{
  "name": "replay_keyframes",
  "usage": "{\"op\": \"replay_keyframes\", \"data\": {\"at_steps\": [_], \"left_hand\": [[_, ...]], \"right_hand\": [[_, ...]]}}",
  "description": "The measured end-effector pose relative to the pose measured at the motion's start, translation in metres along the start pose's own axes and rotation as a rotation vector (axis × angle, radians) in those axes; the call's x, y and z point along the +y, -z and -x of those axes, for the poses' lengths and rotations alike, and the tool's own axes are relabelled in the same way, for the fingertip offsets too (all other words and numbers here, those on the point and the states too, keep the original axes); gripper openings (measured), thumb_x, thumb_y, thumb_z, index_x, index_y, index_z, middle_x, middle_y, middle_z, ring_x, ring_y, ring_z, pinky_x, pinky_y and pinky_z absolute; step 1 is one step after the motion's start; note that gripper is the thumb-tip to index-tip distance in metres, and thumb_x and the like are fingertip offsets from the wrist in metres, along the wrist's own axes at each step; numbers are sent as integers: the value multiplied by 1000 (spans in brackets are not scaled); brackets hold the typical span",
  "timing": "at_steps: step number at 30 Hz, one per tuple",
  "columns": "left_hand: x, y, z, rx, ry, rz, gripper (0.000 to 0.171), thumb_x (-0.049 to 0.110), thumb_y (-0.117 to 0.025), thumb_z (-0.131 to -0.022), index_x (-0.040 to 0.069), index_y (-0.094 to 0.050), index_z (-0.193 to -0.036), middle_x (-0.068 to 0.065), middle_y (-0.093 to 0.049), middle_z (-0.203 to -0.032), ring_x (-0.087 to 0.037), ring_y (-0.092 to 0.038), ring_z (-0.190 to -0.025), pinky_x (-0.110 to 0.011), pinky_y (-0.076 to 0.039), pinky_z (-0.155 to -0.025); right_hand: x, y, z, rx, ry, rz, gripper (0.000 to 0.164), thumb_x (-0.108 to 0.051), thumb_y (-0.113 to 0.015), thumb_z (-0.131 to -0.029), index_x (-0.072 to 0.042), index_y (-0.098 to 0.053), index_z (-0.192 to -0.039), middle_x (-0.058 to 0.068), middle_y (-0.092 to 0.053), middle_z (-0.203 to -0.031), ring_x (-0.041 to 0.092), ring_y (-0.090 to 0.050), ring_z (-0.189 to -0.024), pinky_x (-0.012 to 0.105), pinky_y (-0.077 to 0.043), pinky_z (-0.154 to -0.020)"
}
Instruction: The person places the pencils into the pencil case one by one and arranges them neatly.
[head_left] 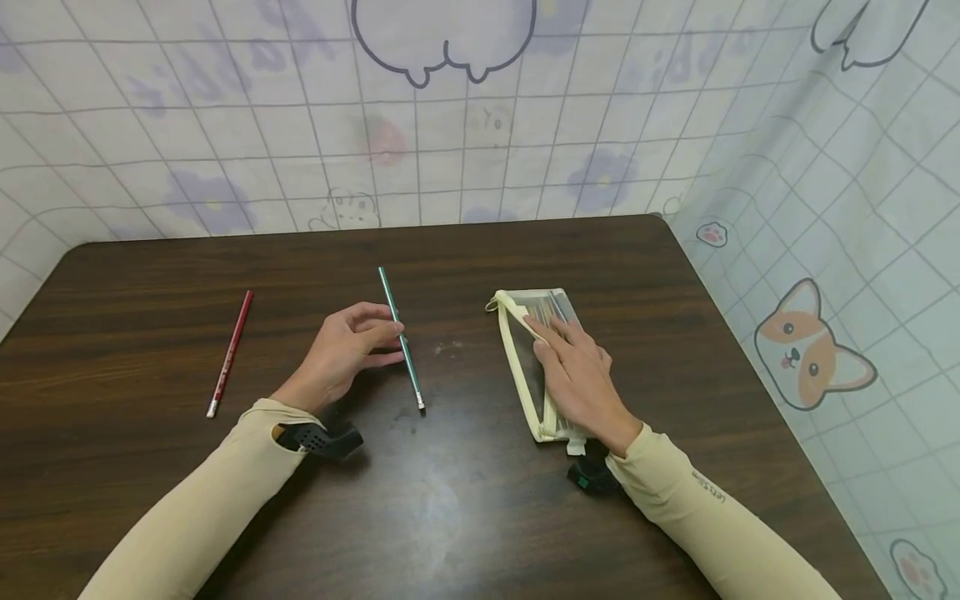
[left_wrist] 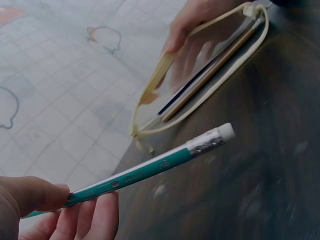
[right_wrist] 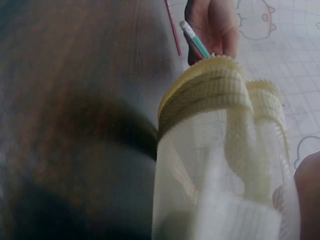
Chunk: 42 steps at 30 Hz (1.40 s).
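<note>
My left hand point(head_left: 341, 350) pinches a green pencil point(head_left: 405, 354) between thumb and fingers, just above the table. Its white eraser and silver ferrule show in the left wrist view, where the green pencil point(left_wrist: 135, 175) slants toward the case. At the right, a see-through pencil case point(head_left: 514, 358) with pale yellow zipper edging lies on the table, its zipper side gaping. My right hand point(head_left: 581, 375) grips the case's upper edge, fingers spread over the clear panel. Inside the case, several pencils point(left_wrist: 210, 70) lie lengthwise. The right wrist view shows the near end of the case point(right_wrist: 200, 130) close up.
A red pencil point(head_left: 230, 354) with a pale end lies on the dark wooden table point(head_left: 450, 517), left of my left hand. Patterned grid cloth point(head_left: 480, 125) hangs behind the table and along its right side.
</note>
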<state>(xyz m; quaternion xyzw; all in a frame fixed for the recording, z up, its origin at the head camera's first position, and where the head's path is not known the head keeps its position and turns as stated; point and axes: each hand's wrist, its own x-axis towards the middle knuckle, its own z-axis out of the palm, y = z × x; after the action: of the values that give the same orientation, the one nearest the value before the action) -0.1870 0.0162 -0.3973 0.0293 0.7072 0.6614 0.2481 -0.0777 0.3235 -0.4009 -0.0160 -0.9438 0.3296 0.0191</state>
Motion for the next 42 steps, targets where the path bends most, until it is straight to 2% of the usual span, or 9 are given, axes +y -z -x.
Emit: {"op": "replay_keyframes", "data": {"at_steps": [5, 10, 22, 27, 36, 42], "left_hand": [[-4, -16, -2, -21, 30, 38, 46, 15, -66, -102, -2, -47, -139, -14, -65, -129, -18, -68, -104, -35, -66, -91], [-7, -30, -4, -28, 26, 105, 45, 10, -63, -102, -3, -44, -141, -13, -62, -124, -17, -67, -101, -35, -66, -91], [-6, -65, -11, -20, 37, 223, 28, 4, -62, -102, 2, -47, -126, -11, -60, -115, -16, -66, -92, -34, -67, -87], [-8, -79, -14, -20, 38, 255, 23, 2, -62, -101, 5, -48, -119, -12, -61, -114, -17, -65, -91, -34, -67, -87], [-7, -102, -17, -15, 35, 301, 23, 0, -62, -101, 5, -47, -117, -12, -61, -110, -18, -65, -89, -33, -67, -83], [-6, -118, -18, -19, 45, 324, 23, -1, -63, -100, 6, -47, -114, -7, -61, -101, -17, -65, -85, -32, -68, -80]], "right_hand": [[1, 0, 0, -3, -5, 1, 46, -36, -34, -113, -30, -45, -157, 18, -35, -168, 46, -22, -158, 76, -17, -118], [1, 0, -1, -7, -8, -5, 47, -38, -33, -113, -31, -45, -157, 16, -35, -168, 45, -22, -159, 75, -16, -119], [0, 1, -1, -9, -17, -6, 47, -37, -33, -112, -30, -45, -157, 16, -34, -168, 45, -21, -159, 75, -16, -119], [-1, 1, -1, -14, -17, -11, 47, -37, -32, -112, -31, -45, -157, 15, -34, -169, 44, -21, -159, 75, -15, -119], [0, 1, -2, -16, -19, 1, 47, -38, -33, -112, -31, -45, -157, 15, -34, -168, 43, -22, -159, 74, -16, -120], [-1, 1, -1, -19, -23, 5, 47, -38, -32, -112, -31, -44, -157, 15, -34, -169, 44, -21, -159, 74, -16, -120]]}}
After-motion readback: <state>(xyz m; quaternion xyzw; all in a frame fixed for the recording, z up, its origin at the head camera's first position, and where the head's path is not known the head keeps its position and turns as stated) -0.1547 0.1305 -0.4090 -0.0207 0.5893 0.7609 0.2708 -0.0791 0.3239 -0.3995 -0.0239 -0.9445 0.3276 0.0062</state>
